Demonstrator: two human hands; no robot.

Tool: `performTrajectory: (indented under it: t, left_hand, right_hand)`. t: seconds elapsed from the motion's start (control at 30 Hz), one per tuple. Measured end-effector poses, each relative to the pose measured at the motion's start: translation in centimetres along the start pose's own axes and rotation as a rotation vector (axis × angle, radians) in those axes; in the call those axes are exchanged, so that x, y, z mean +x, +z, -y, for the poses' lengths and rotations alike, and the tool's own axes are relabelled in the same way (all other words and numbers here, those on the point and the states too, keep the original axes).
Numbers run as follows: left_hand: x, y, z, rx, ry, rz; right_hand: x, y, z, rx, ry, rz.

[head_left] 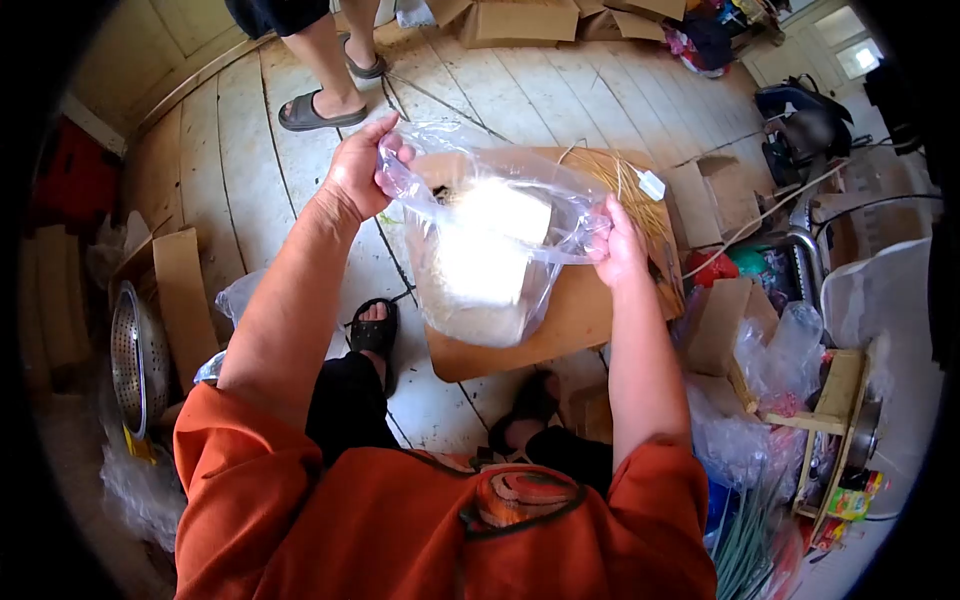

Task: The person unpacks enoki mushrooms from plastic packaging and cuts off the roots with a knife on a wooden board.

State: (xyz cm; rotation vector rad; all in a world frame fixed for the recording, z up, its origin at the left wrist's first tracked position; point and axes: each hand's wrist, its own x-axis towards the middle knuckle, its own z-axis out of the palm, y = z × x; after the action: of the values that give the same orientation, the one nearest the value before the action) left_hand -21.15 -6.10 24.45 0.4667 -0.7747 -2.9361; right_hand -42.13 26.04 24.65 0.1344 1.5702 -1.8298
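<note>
A clear plastic bag (540,300) hangs between my two hands, its mouth spread wide. My left hand (362,165) is closed on the bag's rim at the upper left. On the other side, my right hand (620,245) pinches the rim. Pale, whitish blocks (490,235) show through the plastic, partly washed out by glare; their exact kind I cannot make out. Beneath the bag is a low brown wooden table (570,325). A bundle of thin yellowish strands (635,180) lies on its far right part, with a white plug (651,185) on a cord beside it.
Another person's sandalled foot (325,108) stands beyond the table to the left. A metal colander (138,360) is at my left. Cardboard boxes (715,200), plastic bags (780,350) and a wooden frame (835,400) crowd the right side. A cord (765,225) crosses there.
</note>
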Motion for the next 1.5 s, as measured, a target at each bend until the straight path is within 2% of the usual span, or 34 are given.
performTrajectory:
  t: [0.03,0.07,0.13,0.2,0.23,0.33,0.37,0.47,0.5,0.57,0.6,0.63,0.67,0.73,0.77,0.8,0.9,0.97,1.07,1.13,1.2,1.3,1.37,1.5]
  left_hand:
    - [1.2,-1.0,0.3,-0.037,0.021,-0.12]
    - [2.6,-1.9,1.1,-0.037,0.021,-0.128]
    - [4.8,-2.9,3.1,-0.015,0.004,-0.517]
    - [5.9,-6.0,5.6,0.09,-0.075,-0.604]
    - [5.8,-6.0,6.6,0.111,-0.12,-0.635]
    - [4.0,-5.7,7.9,0.236,-0.235,-0.65]
    - [3.2,-5.6,7.7,0.341,-0.289,-0.624]
    - [-0.2,-5.4,8.3,0.352,-0.315,-0.536]
    - [-1.7,-4.4,7.9,0.256,-0.3,-0.425]
    - [-3.5,0.5,8.2,0.247,-0.229,-0.498]
    - [-4.0,1.9,8.5,0.23,-0.153,-0.572]
    - [-4.3,0.2,9.2,0.188,-0.114,-0.507]
    - [-4.8,0.0,9.2,0.179,-0.106,-0.501]
    - [-5.8,0.4,9.2,0.111,-0.096,-0.482]
    - [-5.9,0.4,9.3,0.097,-0.1,-0.496]
    - [-6.5,0.5,9.3,0.092,-0.094,-0.491]
    - [-7.6,0.5,9.4,0.222,-0.082,-0.499]
    - [-7.8,0.4,9.6,0.257,-0.086,-0.492]
    - [-7.6,0.5,9.0,0.33,-0.08,-0.515]
    - [-7.6,0.3,8.6,0.399,-0.069,-0.577]
    - [-8.1,0.1,8.4,0.395,-0.06,-0.567]
    - [-9.4,-0.4,8.4,0.451,-0.193,-0.528]
    - [-10.3,-1.3,9.3,0.5,-0.201,-0.524]
    - [-11.1,-2.3,11.1,0.638,-0.193,-0.501]
  right_hand:
    - [1.1,0.3,-0.3,-0.037,0.039,-0.046]
    - [2.2,0.7,-0.6,-0.073,0.079,-0.091]
    - [5.2,0.9,-2.6,-0.068,0.069,-0.126]
    - [6.6,1.5,-4.4,-0.082,0.19,-0.263]
    - [6.6,0.8,-5.2,-0.259,0.21,-0.213]
    - [5.2,-0.4,-8.3,-0.423,0.346,-0.217]
    - [4.1,-0.8,-8.6,-0.418,0.349,-0.215]
    - [0.3,-2.1,-8.4,-0.236,0.428,-0.098]
    - [-0.8,-2.1,-8.1,-0.252,0.382,-0.053]
    - [-2.2,-2.2,-8.4,-0.268,0.329,-0.01]
    - [-2.8,-1.6,-8.7,-0.498,0.048,-0.099]
    - [-3.4,-1.0,-8.7,-0.725,-0.244,-0.186]
    - [-4.0,-0.8,-8.2,-0.735,-0.253,-0.184]
    - [-7.1,2.5,-4.6,-1.25,-0.908,-0.038]
    - [-7.2,2.6,-4.5,-1.249,-0.882,0.093]
    - [-7.8,3.4,-4.5,-1.212,-0.792,0.124]
    - [-7.9,3.9,-5.3,-1.126,-0.851,0.078]
    - [-7.5,3.3,-5.8,-1.081,-0.76,-0.001]
    - [-7.7,2.7,-6.0,-0.982,-0.833,-0.025]
    - [-9.5,2.8,-5.6,-0.939,-0.812,-0.002]
    - [-11.7,2.6,-5.6,-0.919,-0.883,0.082]
    - [-14.4,1.3,-7.3,-1.104,-0.946,0.201]
    - [-15.6,0.3,-9.2,-1.216,-0.972,0.258]
    - [-15.3,-0.8,-11.8,-1.251,-0.869,0.175]
